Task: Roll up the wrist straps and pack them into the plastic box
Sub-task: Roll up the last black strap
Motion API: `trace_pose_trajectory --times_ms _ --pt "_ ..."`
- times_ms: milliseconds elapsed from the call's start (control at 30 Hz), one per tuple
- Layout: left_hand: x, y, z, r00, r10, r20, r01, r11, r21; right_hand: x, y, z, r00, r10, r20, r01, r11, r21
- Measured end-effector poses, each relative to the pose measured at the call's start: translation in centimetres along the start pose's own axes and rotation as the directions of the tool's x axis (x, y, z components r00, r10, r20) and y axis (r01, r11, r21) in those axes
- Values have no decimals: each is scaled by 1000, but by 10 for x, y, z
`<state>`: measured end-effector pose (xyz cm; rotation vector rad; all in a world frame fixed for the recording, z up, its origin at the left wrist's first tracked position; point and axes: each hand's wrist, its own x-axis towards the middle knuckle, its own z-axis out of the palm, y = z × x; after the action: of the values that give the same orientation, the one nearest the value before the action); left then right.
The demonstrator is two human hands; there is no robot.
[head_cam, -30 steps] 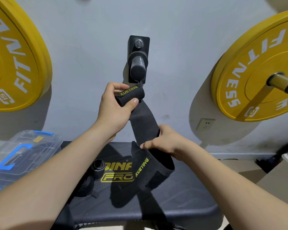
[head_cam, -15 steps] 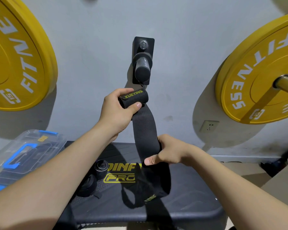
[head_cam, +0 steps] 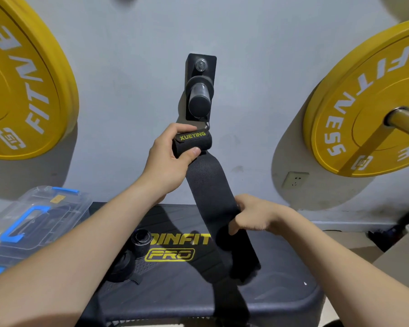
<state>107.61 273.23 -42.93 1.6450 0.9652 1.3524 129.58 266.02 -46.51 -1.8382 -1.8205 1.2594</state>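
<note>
Rolling step: your left grip (head_cam: pixel 168 159) grasps the rolled end of the wrist strap (head_cam: pixel 208 185); your right grip (head_cam: pixel 253 215) grasps its tail. Next, wind on under tension.

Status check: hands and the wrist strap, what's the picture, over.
Left hand grips rolled end of wrist strap, raised. Right hand pinches the flat length lower down. Plastic box at far left, rolled straps on bench. Nothing blocking.

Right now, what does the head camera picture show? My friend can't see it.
A person stretches a black wrist strap above a black bench: the left hand grips its rolled top end, the right hand holds it lower down. A rolled strap sits on the bench, and a clear plastic box sits at the left.
</note>
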Motion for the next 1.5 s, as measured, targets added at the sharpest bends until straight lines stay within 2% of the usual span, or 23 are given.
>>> trace_pose_trajectory --times_ms 67,133,200,267,367,433,600,700,767,867,1000,1067,1133,1200,1233,1300,1400,1500 --pt "0 0 1 999 -5 42 7 999 -46 2 -3 -1 994 -101 -51 111 963 247" --pt "0 0 4 995 -20 93 29 995 -95 4 -11 -5 979 -175 -108 206 814 543" --pt "-1 1 6 985 -29 169 50 991 -124 5 -22 -9 967 -171 -188 254 681 686" --pt "-1 3 9 965 -28 262 66 988 -138 4 -29 -10 955 -135 -266 287 656 698" --pt "-2 4 11 934 -54 354 108 985 -134 3 -31 -6 924 -194 -329 372 656 657" --pt "-1 4 10 932 -87 351 138 983 -124 1 -34 -4 900 -220 -376 423 647 635" --pt "-7 6 17 944 -105 312 141 985 -96 5 -43 2 827 -159 -539 491 671 555" --pt "-4 14 13 871 -231 435 348 913 -212 6 -43 2 808 -152 -570 503 681 532" --pt "2 15 2 825 -256 504 419 876 -241 2 -41 -5 834 -203 -513 503 665 553" --pt "4 9 -12 788 -170 592 382 889 -253 -8 -33 -16 886 -298 -356 459 679 573" --pt "5 4 -17 681 -57 730 317 922 -223 -14 -27 -18 911 -322 -259 413 717 562" --pt "4 4 -15 674 -42 737 174 979 -103 -15 -26 -19 922 -306 -238 388 746 541" --pt "-1 6 -12 709 -60 702 11 997 74 -15 -27 -18 937 -272 -220 348 789 506" --pt "-7 6 -5 742 -19 670 -207 944 257 -12 -28 -12 959 -215 -185 280 822 497" --pt "-10 5 -1 747 30 665 -332 882 333 -11 -28 -10 970 -187 -158 241 834 496" --pt "-14 4 6 740 93 667 -463 790 403 -9 -27 -7 984 -145 -101 176 866 468" --pt "-14 4 6 737 99 668 -454 805 381 -9 -22 -10 992 -119 -51 130 905 405" --pt "-14 5 2 727 86 681 -435 826 360 -10 -20 -11 988 -135 -78 153 937 313"
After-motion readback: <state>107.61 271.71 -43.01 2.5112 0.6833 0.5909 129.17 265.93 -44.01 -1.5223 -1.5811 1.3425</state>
